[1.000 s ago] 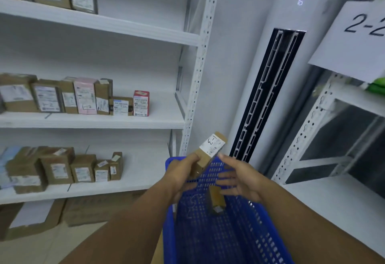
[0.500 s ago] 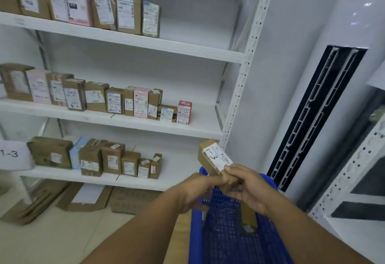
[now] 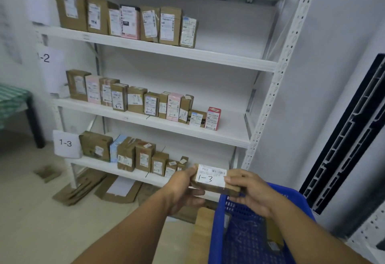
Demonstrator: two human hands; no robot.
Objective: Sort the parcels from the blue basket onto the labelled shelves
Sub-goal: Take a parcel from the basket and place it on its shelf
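Left hand (image 3: 183, 187) and right hand (image 3: 253, 194), fingers curled, grip a brown cardboard parcel (image 3: 210, 178) marked 1-3 over the blue plastic basket (image 3: 215, 230)'s twelve-o'clock rim.

The left hand (image 3: 183, 188) and right hand (image 3: 253, 194) are bare, and both forearms are bare too (uncovered right down to the view's lower edge).

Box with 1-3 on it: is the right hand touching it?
Touching. Head view shows the right hand pinching the box at its right end.
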